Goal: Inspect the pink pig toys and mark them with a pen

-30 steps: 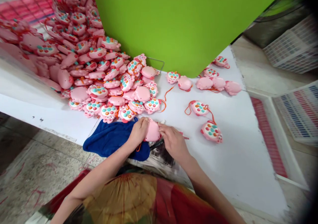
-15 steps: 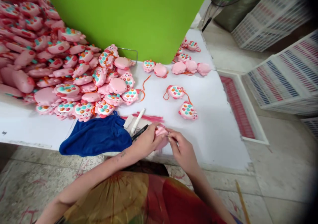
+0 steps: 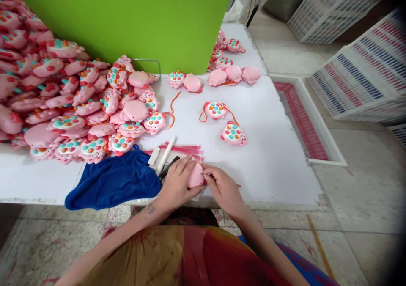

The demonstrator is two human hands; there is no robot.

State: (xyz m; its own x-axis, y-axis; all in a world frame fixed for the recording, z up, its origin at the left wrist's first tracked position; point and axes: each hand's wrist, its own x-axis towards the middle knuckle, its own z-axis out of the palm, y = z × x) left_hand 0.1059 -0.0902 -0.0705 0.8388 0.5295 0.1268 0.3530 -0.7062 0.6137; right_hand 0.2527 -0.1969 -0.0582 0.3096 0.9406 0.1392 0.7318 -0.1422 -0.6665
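Note:
My left hand point(image 3: 178, 180) is closed around a pink animal-shaped toy point(image 3: 196, 177), its smooth back turned up, near the table's front edge. Pinched in the fingers of my right hand point(image 3: 223, 188) is a thin tool; its tip meets the toy's back, and a small reddish end shows past the hand. The tool's exact kind is too small to make out. Left of my hands are a blue cloth point(image 3: 116, 178), a white pen point(image 3: 166, 155) and a black marker point(image 3: 168, 167). Two toys with orange cords, one toy point(image 3: 216, 110) and another toy point(image 3: 234, 133), lie beyond my right hand.
A large heap of pink toys point(image 3: 68, 125) covers the left of the table. Behind stands a green panel point(image 3: 133, 28). Several toys point(image 3: 234, 73) lie at the back right. White crates point(image 3: 364, 78) and a low basket point(image 3: 326, 142) stand on the floor at right.
The toy has been turned so its flat back faces up, and the tool now touches that back. The view has shifted slightly; the table things lie as before.

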